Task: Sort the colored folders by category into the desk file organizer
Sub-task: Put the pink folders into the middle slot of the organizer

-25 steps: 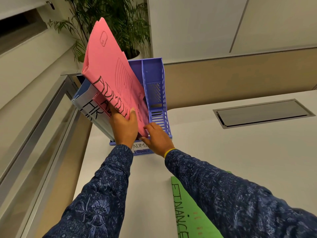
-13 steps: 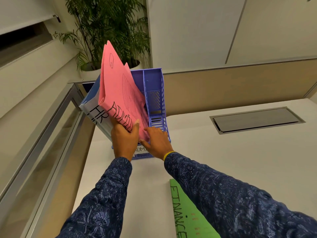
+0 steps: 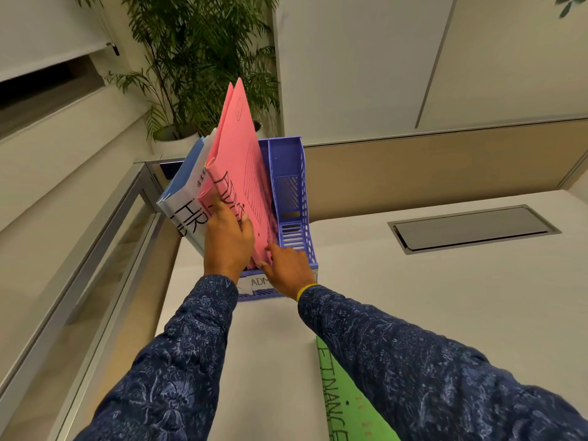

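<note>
A blue plastic file organizer [image 3: 294,198] stands at the desk's far left corner. A pink folder [image 3: 241,154] marked ADMIN stands tilted in its middle slot, above a white label reading ADM. My left hand [image 3: 227,240] grips the pink folder's front edge. My right hand [image 3: 288,268] touches the folder's lower corner with its fingertips. Blue and white folders [image 3: 187,205] marked HR lean in the left slot. The right slot holds nothing. A green folder [image 3: 346,396] marked FINANCE lies flat on the desk under my right sleeve.
A white desk [image 3: 445,297] carries a grey cable hatch [image 3: 474,227] at the right. A beige partition [image 3: 429,163] runs behind the organizer. A glass and metal rail [image 3: 105,237] borders the left edge. A potted palm [image 3: 194,65] stands behind.
The pink folder has swung from a leftward lean to nearly upright and sunk lower into the middle slot. Both hands followed it toward the organizer.
</note>
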Tool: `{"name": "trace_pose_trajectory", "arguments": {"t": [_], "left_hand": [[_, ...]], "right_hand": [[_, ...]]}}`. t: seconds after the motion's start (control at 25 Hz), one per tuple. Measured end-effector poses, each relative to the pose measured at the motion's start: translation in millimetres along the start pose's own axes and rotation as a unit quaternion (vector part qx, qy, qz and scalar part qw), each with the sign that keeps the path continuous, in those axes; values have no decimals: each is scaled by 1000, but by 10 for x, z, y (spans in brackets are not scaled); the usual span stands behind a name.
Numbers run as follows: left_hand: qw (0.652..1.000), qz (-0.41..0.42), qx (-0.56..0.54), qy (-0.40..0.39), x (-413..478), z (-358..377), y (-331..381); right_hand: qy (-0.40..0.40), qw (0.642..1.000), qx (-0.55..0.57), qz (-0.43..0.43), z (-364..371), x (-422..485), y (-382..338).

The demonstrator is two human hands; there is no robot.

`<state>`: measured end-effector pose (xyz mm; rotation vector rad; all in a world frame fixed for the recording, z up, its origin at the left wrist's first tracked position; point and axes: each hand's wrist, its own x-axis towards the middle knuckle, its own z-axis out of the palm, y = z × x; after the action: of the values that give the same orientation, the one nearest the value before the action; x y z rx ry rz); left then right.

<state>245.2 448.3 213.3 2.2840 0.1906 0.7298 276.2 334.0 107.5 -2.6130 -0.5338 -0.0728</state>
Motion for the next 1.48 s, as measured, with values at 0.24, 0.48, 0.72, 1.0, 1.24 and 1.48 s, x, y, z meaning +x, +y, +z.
{"name": "trace_pose_trajectory", "arguments": {"t": [0.24,0.48,0.72,1.0,1.24,1.48], "left_hand": [[998,-30,54,-33,109,155,74],[993,-93,34,-64,83,330,-103],[987,-133,34,-81,-84,457,-253],[988,113,71,75,-2,157,-74],[963,146,213,80,75,35,-126],[948,126,293,14,63,-188,-194]], "right_hand": [[-4,1000,20,0,22,-10,3],[-8,1000,20,4,57,44,19],[-4,1000,17,12,99,87,27],[-8,1000,25,16,70,88,4],[0,997,71,-21,7,4,-97],[-45,997,51,-38,-76,-112,-136]]}}
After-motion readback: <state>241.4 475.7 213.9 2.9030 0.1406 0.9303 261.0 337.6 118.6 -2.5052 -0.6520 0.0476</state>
